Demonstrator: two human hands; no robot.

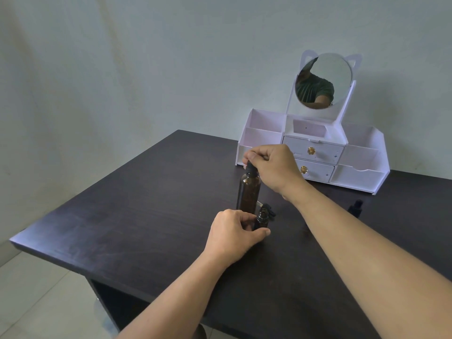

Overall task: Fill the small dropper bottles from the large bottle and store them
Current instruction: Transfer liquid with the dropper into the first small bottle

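The large amber bottle [249,192] stands upright on the dark table [151,216]. My right hand [271,167] pinches its black dropper cap [251,168] from above. Just in front of it stands a small amber dropper bottle [263,220] with its threaded neck uncapped; my left hand [234,236] grips it by the sides. A small black dropper cap [271,209] lies on the table right behind the small bottle. Another small dark dropper bottle [355,208] with its cap on stands to the right, beyond my right forearm.
A white organiser [362,177] with open side compartments, two drawers with gold knobs and a round cat-ear mirror [322,80] stands at the table's back right. The table's left edge and near edge drop to a tiled floor [36,302].
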